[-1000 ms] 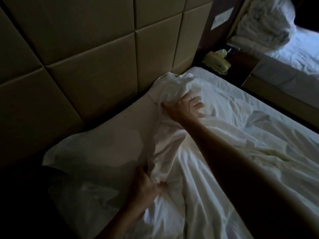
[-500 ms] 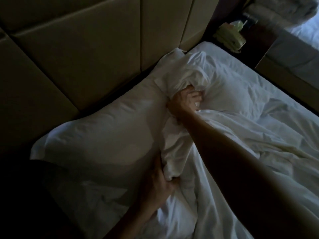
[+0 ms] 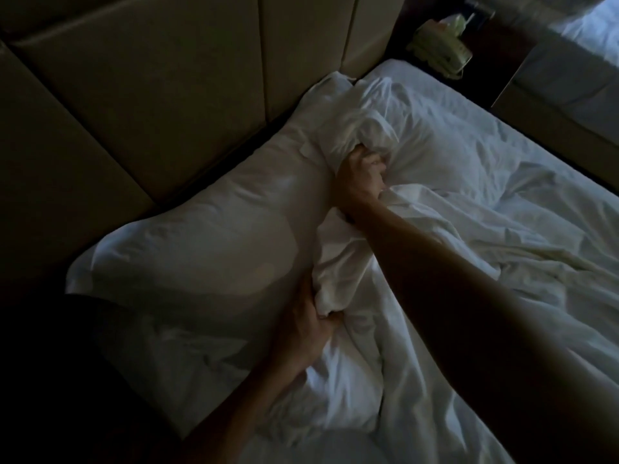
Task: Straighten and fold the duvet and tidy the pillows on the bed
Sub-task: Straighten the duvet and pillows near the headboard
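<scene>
A white pillow (image 3: pixel 207 236) lies along the padded headboard at the left. A second pillow (image 3: pixel 432 142) sits further right near the bed's corner. The crumpled white duvet (image 3: pixel 469 279) covers the bed to the right. Its bunched top edge runs between my two hands. My right hand (image 3: pixel 360 177) grips a wad of that edge between the pillows. My left hand (image 3: pixel 301 333) grips the lower end of the same bunched edge, close to me.
The padded headboard (image 3: pixel 167 88) rises behind the pillows. A pale green telephone (image 3: pixel 442 50) sits on a dark nightstand at the top right. Another bed (image 3: pixel 589 38) with white bedding stands beyond it. The left foreground is in deep shadow.
My right hand went from lying flat on the bunched duvet to closing round it. The view has shifted down and right; both hands stay on the duvet edge.
</scene>
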A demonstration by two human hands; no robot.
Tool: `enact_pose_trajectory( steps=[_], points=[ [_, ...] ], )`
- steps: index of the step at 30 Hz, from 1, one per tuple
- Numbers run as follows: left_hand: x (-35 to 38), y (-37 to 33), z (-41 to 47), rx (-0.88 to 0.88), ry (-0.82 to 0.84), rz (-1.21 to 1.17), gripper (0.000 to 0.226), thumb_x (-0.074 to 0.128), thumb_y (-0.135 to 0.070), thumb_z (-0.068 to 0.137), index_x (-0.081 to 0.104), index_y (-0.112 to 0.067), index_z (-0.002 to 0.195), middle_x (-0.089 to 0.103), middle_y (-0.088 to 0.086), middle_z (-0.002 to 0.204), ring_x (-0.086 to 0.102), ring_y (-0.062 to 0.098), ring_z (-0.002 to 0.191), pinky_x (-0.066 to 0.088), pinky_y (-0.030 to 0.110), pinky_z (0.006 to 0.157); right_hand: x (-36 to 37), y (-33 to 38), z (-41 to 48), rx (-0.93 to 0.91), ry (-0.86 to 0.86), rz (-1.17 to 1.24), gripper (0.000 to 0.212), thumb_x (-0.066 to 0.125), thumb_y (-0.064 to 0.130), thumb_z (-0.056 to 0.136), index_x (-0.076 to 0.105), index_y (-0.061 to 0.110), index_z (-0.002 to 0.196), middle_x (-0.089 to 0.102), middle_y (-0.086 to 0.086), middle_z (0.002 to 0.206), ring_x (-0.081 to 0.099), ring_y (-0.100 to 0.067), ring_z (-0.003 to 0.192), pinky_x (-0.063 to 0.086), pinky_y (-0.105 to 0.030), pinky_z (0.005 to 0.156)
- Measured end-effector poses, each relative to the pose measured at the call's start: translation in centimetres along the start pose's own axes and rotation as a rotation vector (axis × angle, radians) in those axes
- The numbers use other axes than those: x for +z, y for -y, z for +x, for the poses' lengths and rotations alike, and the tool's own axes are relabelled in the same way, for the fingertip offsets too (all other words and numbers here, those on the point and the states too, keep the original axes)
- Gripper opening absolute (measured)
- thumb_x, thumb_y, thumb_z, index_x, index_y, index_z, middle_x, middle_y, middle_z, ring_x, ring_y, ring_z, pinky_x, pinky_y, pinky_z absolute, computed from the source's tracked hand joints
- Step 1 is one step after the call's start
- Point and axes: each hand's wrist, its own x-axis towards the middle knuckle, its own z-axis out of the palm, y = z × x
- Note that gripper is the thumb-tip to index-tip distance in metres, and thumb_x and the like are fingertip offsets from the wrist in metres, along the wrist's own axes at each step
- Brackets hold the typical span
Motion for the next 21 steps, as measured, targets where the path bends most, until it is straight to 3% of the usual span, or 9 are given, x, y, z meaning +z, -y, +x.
enact_pose_trajectory(
  steps=[3, 6, 9, 13, 17, 21],
  points=[
    [0.4, -0.5, -0.1, 0.014, -0.056, -0.024, 0.076, 0.074, -0.032, 0.077, 0.040, -0.012, 0.142, 0.056, 0.009, 0.133, 0.054, 0.022, 0.121, 0.036, 0.018, 0.092, -1.6, -1.8, -0.6, -0.096, 0.034, 0.071, 0.039, 0.041, 0.007, 0.096, 0.040, 0.003, 0.134, 0.045, -0.028, 0.129, 0.052, -0.047, 0.110, 0.049, -0.052, 0.084],
    [0.6, -2.0, -1.0, 0.063, -0.028, -0.032, 0.041, 0.073, -0.026, 0.078, 0.062, -0.015, 0.116, 0.068, 0.004, 0.107, 0.064, 0.019, 0.101, 0.042, 0.017, 0.078, -4.7, -4.4, -1.4, -0.164, 0.060, 0.224, 0.048, 0.051, 0.010, 0.092, 0.039, 0.010, 0.138, 0.046, -0.021, 0.131, 0.053, -0.042, 0.114, 0.046, -0.049, 0.091],
    [1.1, -5.6, -2.9, 0.182, 0.045, 0.017, 0.028, 0.070, -0.033, 0.081, 0.064, -0.019, 0.105, 0.069, -0.001, 0.094, 0.066, 0.014, 0.089, 0.048, 0.021, 0.073, -8.6, -7.8, -2.1, -0.195, 0.051, 0.293, 0.064, 0.061, 0.018, 0.087, 0.032, 0.015, 0.144, 0.045, -0.019, 0.134, 0.053, -0.039, 0.115, 0.046, -0.047, 0.091],
    [3.9, -12.7, -6.5, 0.418, 0.137, 0.186, 0.036, 0.062, -0.031, 0.086, 0.056, -0.017, 0.120, 0.066, 0.001, 0.105, 0.062, 0.018, 0.097, 0.039, 0.019, 0.073, -13.1, -15.4, -2.2, -0.186, -0.089, 0.286, 0.057, 0.050, 0.014, 0.091, 0.033, 0.026, 0.144, 0.052, -0.014, 0.121, 0.058, -0.036, 0.104, 0.048, -0.045, 0.085],
    [9.5, -19.2, -11.5, 0.589, 0.194, 0.316, 0.049, 0.058, -0.032, 0.089, 0.043, -0.020, 0.134, 0.062, 0.005, 0.114, 0.059, 0.025, 0.101, 0.044, 0.028, 0.079, -17.7, -27.9, -3.2, -0.058, -0.206, 0.301, 0.045, 0.048, 0.013, 0.092, 0.045, 0.020, 0.136, 0.058, -0.016, 0.112, 0.060, -0.034, 0.098, 0.048, -0.042, 0.080],
    [17.7, -24.3, -17.9, 0.743, 0.291, 0.384, 0.063, 0.052, -0.035, 0.092, 0.021, -0.035, 0.147, 0.063, 0.001, 0.120, 0.062, 0.020, 0.101, 0.041, 0.020, 0.073, -21.3, -41.5, -7.1, 0.123, -0.243, 0.438, 0.028, 0.052, 0.010, 0.085, 0.060, 0.008, 0.112, 0.062, -0.017, 0.109, 0.059, -0.035, 0.100, 0.041, -0.033, 0.075]
  ],
)
